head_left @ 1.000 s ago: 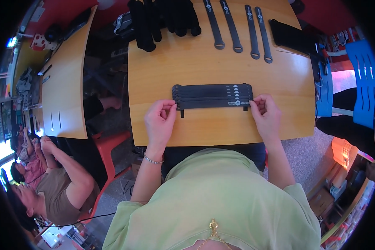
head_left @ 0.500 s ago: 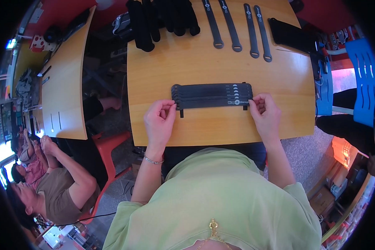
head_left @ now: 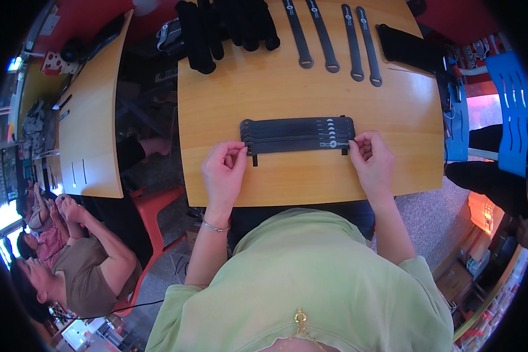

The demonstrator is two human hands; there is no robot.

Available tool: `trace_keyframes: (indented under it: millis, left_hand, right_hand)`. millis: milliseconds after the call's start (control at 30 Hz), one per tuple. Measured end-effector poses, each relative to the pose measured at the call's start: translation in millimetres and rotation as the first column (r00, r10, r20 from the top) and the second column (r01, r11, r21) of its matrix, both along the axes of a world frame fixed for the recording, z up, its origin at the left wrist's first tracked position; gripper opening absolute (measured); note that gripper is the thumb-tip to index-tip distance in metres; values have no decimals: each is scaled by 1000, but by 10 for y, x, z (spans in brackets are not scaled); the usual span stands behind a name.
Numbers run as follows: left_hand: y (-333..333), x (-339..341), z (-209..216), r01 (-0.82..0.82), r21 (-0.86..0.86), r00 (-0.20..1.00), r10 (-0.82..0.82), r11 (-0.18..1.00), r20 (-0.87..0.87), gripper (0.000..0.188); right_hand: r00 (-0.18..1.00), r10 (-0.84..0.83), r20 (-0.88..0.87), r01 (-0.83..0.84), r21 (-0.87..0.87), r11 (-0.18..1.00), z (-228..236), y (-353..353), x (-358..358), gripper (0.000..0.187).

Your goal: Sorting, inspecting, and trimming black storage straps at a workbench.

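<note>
A fanned stack of dark grey straps (head_left: 287,130) lies crosswise on the wooden table (head_left: 311,182) in front of me, each strap overlapping the one behind it. Two short black strips (head_left: 255,160) stick out from under the stack, one near each end. My left hand (head_left: 223,173) pinches the left end of the nearest grey strap between thumb and fingertips. At its right end, my right hand (head_left: 374,164) pinches the same strap in a like way. The fingertips hide the strap's near corners.
Several loose grey straps (head_left: 325,44) with slotted ends lie at the back of the table. Black fabric rolls (head_left: 196,41) are at the back left, a black flat case (head_left: 408,50) at the back right. A blue chair (head_left: 507,111) stands right; a person (head_left: 94,270) sits left.
Both hands and the strap stack keep their places on the table. The view has shifted very slightly. The person at the left has moved their hands a little.
</note>
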State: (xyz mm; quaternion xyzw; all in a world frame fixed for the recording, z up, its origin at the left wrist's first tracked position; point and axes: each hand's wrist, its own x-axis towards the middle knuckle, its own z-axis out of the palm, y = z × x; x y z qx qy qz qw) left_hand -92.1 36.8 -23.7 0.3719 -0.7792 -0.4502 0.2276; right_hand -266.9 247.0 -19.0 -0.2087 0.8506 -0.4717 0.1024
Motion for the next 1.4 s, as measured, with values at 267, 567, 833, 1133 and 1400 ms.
trace_keyframes:
  millis: [267, 567, 833, 1133, 1400]
  left_hand:
    - [2, -3, -13, 3, -21, 1000, -3, 1000, -4, 8]
    - [22, 14, -26, -9, -60, 1000, 10, 998, 18, 8]
    - [49, -17, 19, 28, -231, 999, -19, 973, 44, 9]
    - [236, -86, 248, 345, -580, 938, -288, 738, 192, 47]
    - [653, -441, 272, 723, -404, 690, -554, 560, 466, 75]
  right_hand:
    - [999, 24, -47, -24, 1, 1000, -17, -5, 9, 14]
    - [995, 33, -91, -32, 21, 999, -5, -9, 37, 14]
    - [984, 34, -175, -31, 21, 999, -66, 2, 45, 14]
    - [865, 155, -478, -158, 34, 987, 116, 106, -14, 24]
    - [720, 381, -581, -296, 239, 925, 98, 121, -6, 25]
